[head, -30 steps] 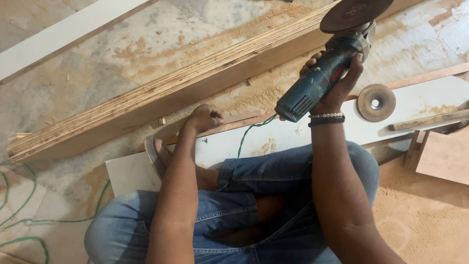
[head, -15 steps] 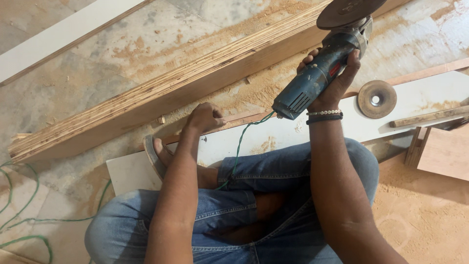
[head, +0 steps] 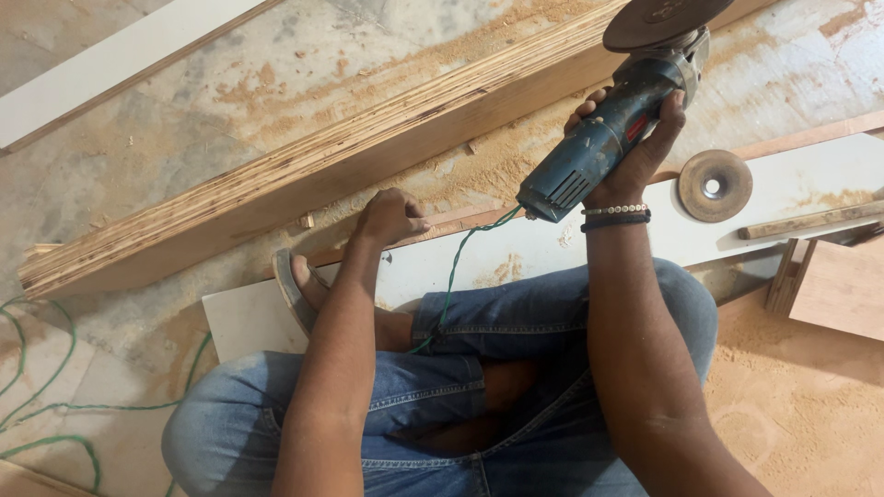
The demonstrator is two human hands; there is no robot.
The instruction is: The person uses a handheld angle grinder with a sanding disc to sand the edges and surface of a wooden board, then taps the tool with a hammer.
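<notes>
My right hand [head: 637, 152] grips a blue angle grinder [head: 615, 129] by its body, lifted over the floor at the upper right. Its dark round disc [head: 665, 18] points up and away, above a long stack of plywood boards [head: 304, 184]. A green twisted cord [head: 458, 267] runs from the grinder's tail down to my lap. My left hand [head: 391, 216] is a loose fist resting on the edge of a white laminated board [head: 552, 253], just in front of the plywood stack. I sit cross-legged in blue jeans, a sandal [head: 293, 293] on my foot.
A loose sanding disc [head: 715, 185] lies on the white board's right part, beside a thin wood strip [head: 810, 221]. A small plywood piece [head: 840, 287] sits at the right. Sawdust covers the floor. Green cord [head: 41, 405] loops at the left. A white plank [head: 120, 64] lies far left.
My right hand has raised the grinder slightly up and to the right, its disc now nearer the top edge. My left hand stays on the white board.
</notes>
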